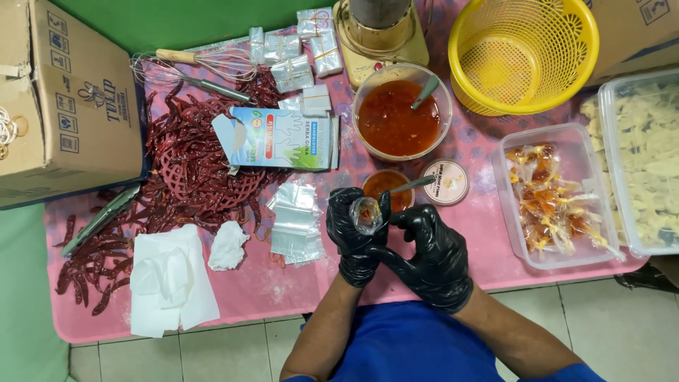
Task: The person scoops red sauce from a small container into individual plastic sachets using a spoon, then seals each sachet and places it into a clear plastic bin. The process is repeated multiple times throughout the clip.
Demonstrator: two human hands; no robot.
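Both my hands wear black gloves and meet over the pink table's front edge. My left hand (351, 237) pinches a small clear plastic pouch (367, 214) holding a little orange-red sauce. My right hand (431, 247) touches the pouch from the right, fingers curled at its side. Just beyond the hands stands a small cup of red sauce (384, 185) with a metal spoon (414, 184) resting in it. Behind that is a large clear bowl of red sauce (396, 117) with another spoon.
Empty clear pouches (296, 221) lie left of my hands. A clear tub (548, 198) of filled sauce pouches sits right, beside a tub of pale chips (647, 163). Dried red chillies (184, 163), a glove box (277, 138), tissues (170, 279), a whisk (201, 67), yellow basket (523, 53), cardboard box (67, 99).
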